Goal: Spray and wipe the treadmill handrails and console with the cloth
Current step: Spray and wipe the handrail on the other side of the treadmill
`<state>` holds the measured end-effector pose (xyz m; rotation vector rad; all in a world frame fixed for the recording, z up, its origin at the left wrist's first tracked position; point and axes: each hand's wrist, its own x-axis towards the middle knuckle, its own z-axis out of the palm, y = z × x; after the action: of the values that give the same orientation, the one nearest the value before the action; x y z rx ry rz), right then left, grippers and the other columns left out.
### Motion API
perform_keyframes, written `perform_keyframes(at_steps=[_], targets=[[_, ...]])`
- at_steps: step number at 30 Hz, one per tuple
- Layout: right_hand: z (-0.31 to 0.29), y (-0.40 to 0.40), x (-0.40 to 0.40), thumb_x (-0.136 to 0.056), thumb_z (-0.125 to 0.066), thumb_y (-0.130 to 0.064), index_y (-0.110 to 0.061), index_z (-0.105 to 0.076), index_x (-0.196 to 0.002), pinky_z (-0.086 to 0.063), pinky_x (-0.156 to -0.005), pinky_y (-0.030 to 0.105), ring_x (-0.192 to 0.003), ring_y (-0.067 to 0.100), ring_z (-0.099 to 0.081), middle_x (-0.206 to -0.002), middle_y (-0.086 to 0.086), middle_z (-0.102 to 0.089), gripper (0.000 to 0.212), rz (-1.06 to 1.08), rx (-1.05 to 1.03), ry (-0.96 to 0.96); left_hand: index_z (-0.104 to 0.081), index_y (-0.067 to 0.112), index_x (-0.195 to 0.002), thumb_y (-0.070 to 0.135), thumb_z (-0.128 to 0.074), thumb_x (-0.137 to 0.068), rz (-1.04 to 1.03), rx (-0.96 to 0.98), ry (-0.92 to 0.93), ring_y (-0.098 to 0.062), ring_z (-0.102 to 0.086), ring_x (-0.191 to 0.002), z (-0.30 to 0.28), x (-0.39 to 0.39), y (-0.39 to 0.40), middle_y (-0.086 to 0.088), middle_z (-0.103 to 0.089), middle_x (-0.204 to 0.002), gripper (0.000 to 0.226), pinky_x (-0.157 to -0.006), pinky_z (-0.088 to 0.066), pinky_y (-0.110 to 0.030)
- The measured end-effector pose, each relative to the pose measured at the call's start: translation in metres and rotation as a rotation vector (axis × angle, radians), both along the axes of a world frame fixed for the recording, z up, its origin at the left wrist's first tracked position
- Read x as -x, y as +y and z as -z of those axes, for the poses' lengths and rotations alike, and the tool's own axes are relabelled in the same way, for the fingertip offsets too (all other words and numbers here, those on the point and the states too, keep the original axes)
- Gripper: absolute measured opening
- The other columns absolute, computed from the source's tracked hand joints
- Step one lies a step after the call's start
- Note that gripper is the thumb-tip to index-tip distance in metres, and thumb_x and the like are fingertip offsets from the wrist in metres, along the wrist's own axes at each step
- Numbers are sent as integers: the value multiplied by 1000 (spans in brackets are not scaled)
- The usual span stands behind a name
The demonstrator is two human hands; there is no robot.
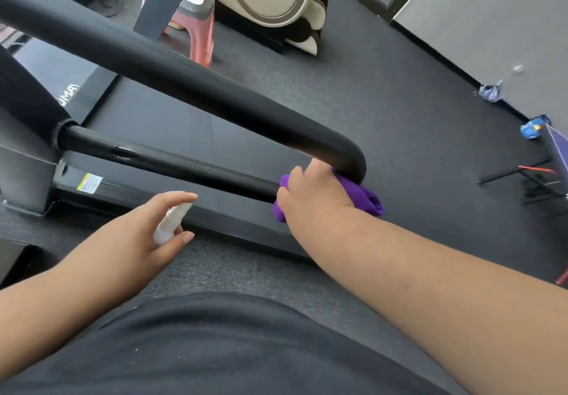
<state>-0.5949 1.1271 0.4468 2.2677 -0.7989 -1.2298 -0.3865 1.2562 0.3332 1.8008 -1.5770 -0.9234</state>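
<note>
A thick black padded handrail (172, 75) of the treadmill runs from upper left down to a curved end at centre right. Beneath it a thinner black rail (172, 164) runs back toward the upright. My right hand (310, 194) presses a purple cloth (365, 198) around the thin rail just under the curved end. My left hand (147, 228) holds a small white spray bottle (170, 222), index finger stretched over its top, nozzle toward the thin rail. The treadmill belt (172, 124) lies below. The console is out of view.
A pink plastic stool (199, 38) and a cream massage chair (270, 1) stand beyond the treadmill. Dark carpet (399, 87) covers the floor. A crumpled blue item (491, 91), a blue object (533, 127) and a black folding stand (538, 179) sit at the right by the wall.
</note>
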Motion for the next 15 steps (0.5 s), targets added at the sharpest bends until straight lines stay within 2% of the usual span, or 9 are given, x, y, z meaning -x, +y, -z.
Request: perform_keyframes(at_steps=[2, 3, 4, 6, 8, 10, 15], targets=[[15, 1, 4, -85, -53, -22, -21, -50, -123, -32, -75, 43, -67, 25, -34, -92, 8, -44, 38, 92, 45, -172, -33, 69, -120, 42, -68, -85, 34, -18, 9, 10, -57, -80, -4, 0, 0, 36, -59, -98, 57, -62, -44, -23], [23, 4, 7, -85, -54, -22, -21, -46, -129, -35, -80, 44, -74, 27, -41, -108, 11, -50, 45, 117, 73, -250, -33, 69, -120, 42, -67, -86, 44, -24, 11, 10, -57, -82, -6, -1, 0, 37, -58, -99, 54, -64, -44, -22], [33, 8, 11, -85, -54, -20, -21, -41, -137, -37, -88, 48, -86, 32, -48, -128, 16, -47, 53, 142, 91, -316, -34, 66, -120, 42, -66, -87, 54, -26, 10, 10, -57, -83, -7, -2, 0, 38, -57, -99, 52, -65, -43, -21], [47, 16, 18, -87, -51, -16, -20, -32, -146, -31, -105, 50, -114, 41, -47, -152, 20, -30, 62, 181, 103, -416, -34, 60, -124, 41, -66, -88, 64, -25, 4, 10, -56, -83, -10, -5, 1, 39, -56, -100, 52, -66, -42, -21], [48, 16, 20, -87, -51, -11, -22, -26, -150, -26, -111, 50, -127, 41, -39, -157, 18, -23, 69, 200, 86, -510, -34, 58, -126, 41, -65, -88, 64, -16, -4, 10, -56, -82, -10, -7, 3, 39, -55, -101, 52, -65, -42, -22], [43, 11, 19, -87, -51, -7, -26, -24, -153, -25, -113, 50, -130, 37, -38, -158, 16, -23, 73, 187, 66, -598, -36, 56, -126, 39, -66, -88, 64, -20, -12, 8, -56, -82, -10, -9, 5, 37, -56, -100, 52, -64, -42, -21], [35, 0, 18, -90, -54, -17, -30, -27, -152, -32, -105, 52, -131, 38, -40, -158, 13, -27, 69, 127, 175, -625, -37, 62, -122, 39, -68, -88, 91, -30, -11, 9, -57, -82, -11, -8, 8, 37, -57, -97, 52, -66, -43, -20]])
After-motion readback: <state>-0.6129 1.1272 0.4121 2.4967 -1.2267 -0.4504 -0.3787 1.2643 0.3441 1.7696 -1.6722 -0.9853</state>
